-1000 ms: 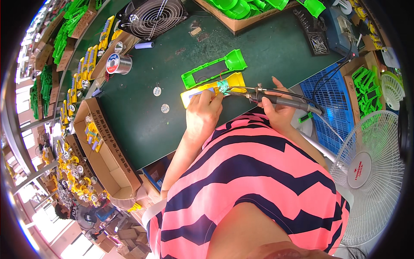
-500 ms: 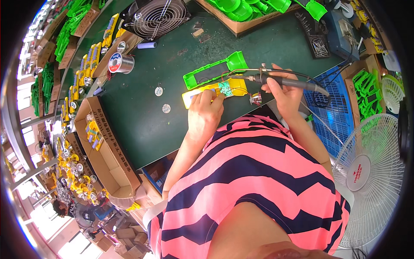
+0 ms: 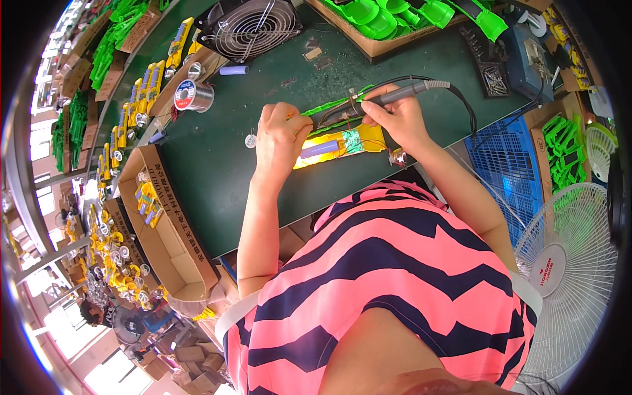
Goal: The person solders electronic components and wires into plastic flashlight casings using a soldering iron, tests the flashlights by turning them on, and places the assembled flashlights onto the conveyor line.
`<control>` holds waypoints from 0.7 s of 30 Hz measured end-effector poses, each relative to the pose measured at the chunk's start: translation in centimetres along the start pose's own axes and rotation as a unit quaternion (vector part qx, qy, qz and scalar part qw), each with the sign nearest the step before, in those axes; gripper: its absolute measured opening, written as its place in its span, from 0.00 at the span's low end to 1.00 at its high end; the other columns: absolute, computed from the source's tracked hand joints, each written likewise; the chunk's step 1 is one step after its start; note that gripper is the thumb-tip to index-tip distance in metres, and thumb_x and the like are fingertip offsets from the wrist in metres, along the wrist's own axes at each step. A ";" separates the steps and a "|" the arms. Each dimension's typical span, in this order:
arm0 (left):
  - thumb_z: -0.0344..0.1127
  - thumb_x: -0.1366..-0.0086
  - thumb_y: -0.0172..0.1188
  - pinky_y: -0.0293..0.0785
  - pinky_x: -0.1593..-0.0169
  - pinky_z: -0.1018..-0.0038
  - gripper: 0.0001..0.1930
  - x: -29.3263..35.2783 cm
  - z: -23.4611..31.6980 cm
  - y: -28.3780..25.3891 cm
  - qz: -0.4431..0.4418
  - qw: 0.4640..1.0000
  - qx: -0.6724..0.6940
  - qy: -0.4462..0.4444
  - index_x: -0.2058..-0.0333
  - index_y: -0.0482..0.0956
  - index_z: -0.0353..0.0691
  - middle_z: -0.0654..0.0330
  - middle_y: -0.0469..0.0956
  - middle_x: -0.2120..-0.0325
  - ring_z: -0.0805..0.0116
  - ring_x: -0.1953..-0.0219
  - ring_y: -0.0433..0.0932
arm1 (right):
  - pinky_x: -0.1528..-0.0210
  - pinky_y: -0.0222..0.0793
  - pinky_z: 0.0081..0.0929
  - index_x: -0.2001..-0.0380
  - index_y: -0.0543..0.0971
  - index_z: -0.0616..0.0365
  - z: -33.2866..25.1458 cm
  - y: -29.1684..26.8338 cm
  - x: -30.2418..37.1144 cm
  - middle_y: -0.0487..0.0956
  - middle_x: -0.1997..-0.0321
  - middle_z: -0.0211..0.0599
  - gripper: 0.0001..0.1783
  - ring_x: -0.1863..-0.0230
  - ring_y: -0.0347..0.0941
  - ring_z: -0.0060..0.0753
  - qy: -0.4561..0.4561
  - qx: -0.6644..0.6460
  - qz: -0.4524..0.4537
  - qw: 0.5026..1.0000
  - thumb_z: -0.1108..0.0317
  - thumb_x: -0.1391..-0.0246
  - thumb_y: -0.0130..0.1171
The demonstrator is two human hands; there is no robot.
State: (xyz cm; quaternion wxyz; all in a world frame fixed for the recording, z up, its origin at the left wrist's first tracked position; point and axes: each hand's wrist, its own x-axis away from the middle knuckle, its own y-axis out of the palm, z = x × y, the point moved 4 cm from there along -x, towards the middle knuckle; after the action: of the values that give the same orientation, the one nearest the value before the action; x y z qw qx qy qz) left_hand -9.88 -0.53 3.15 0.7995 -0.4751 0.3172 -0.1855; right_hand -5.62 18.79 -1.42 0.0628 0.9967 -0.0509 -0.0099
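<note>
My right hand [image 3: 398, 118] grips the dark handle of a soldering iron [image 3: 409, 91], its front end angled left over the green plastic casing [image 3: 334, 104]. Closed at the fingertips, my left hand [image 3: 278, 137] is beside the casing's left end, near the iron's tip; whatever it pinches is too small to make out. Just below lies a yellow casing [image 3: 375, 143] carrying a blue cylindrical battery cell [image 3: 320, 151] and a small green circuit board [image 3: 353, 140]. Thin wires run from the board toward a small lamp reflector [image 3: 397, 157] at the right.
A solder wire spool [image 3: 194, 97], a loose blue cell [image 3: 234, 70] and a black fan [image 3: 253, 29] sit at the back left. One carton [image 3: 372, 47] holds green casings. To the left stands a long open carton [image 3: 172, 243]; on the right, a blue crate [image 3: 503, 164] and white fan [image 3: 559, 263].
My left hand has left the yellow casing, uncovering the blue cell, and moved up-left to the green casing's end. The iron's tip has moved left, with my right hand shifting slightly left and up.
</note>
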 end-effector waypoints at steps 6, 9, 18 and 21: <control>0.25 0.58 0.61 0.67 0.66 0.70 0.06 0.2 -0.6 0.5 -0.008 1.000 0.018 -0.018 0.77 0.78 0.38 0.61 0.70 0.73 0.62 0.67 0.67 | 0.73 0.69 0.15 0.69 0.72 0.65 0.1 0.6 -0.3 0.75 0.75 0.34 0.09 0.75 0.74 0.21 0.031 0.008 -0.006 0.999 0.71 0.52 0.58; 0.24 0.58 0.61 0.67 0.65 0.70 0.05 0.4 -0.8 0.7 -0.013 0.999 0.042 -0.032 0.77 0.77 0.36 0.60 0.70 0.72 0.61 0.67 0.67 | 0.74 0.68 0.15 0.69 0.72 0.64 0.1 0.8 -0.3 0.75 0.75 0.34 0.09 0.74 0.74 0.21 0.039 0.003 -0.010 0.999 0.71 0.52 0.58; 0.22 0.59 0.61 0.66 0.63 0.69 0.06 0.3 -1.0 1.0 -0.027 0.996 0.059 -0.067 0.78 0.77 0.35 0.59 0.70 0.71 0.59 0.67 0.66 | 0.71 0.68 0.16 0.71 0.73 0.65 0.5 1.0 -0.5 0.75 0.75 0.33 0.09 0.74 0.74 0.21 0.039 -0.011 -0.012 0.999 0.71 0.52 0.58; 0.22 0.58 0.60 0.66 0.63 0.68 0.05 0.3 -1.0 1.1 -0.032 0.995 0.059 -0.074 0.78 0.77 0.34 0.59 0.69 0.71 0.59 0.66 0.66 | 0.71 0.68 0.16 0.70 0.73 0.66 0.7 1.0 -0.5 0.76 0.75 0.33 0.09 0.73 0.74 0.21 0.049 -0.002 -0.013 0.999 0.71 0.52 0.58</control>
State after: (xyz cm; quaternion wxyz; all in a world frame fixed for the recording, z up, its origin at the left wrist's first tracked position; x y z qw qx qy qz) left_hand -10.33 -0.82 1.71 0.8410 -0.4496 0.2302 -0.1940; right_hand -6.26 17.76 -2.03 0.0673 0.9964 -0.0350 0.0383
